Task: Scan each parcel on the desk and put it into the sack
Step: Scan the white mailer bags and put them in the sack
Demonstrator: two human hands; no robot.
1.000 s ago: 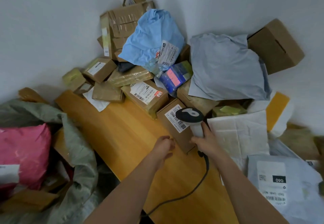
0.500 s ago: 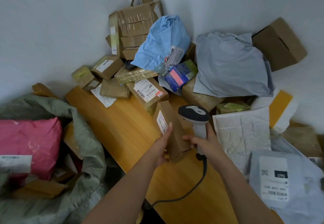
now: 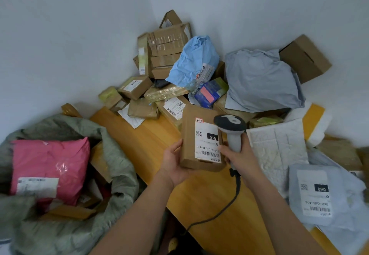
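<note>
My left hand (image 3: 173, 161) holds a small brown cardboard parcel (image 3: 188, 138) from below and its left side, lifted above the wooden desk (image 3: 153, 140). Its white label with barcode and "010" faces up. My right hand (image 3: 240, 155) grips the grey handle of a barcode scanner (image 3: 229, 123), whose dark head sits just beside the parcel's upper right corner. The scanner's black cable trails down over the desk edge. The grey-green sack (image 3: 65, 226) gapes open at the lower left, with a pink bag (image 3: 50, 166) and brown boxes inside.
A heap of parcels fills the desk's far corner: taped boxes (image 3: 165, 49), a light blue bag (image 3: 194, 63), a grey bag (image 3: 259, 81), a brown carton (image 3: 304, 58). A white padded mailer (image 3: 279, 146) and a grey labelled bag (image 3: 315, 192) lie at right. Walls close both sides.
My left hand took hold of the small brown box, tipped it up on edge, then lifted it and turned its large label face up. The scanner stayed in my right hand.
</note>
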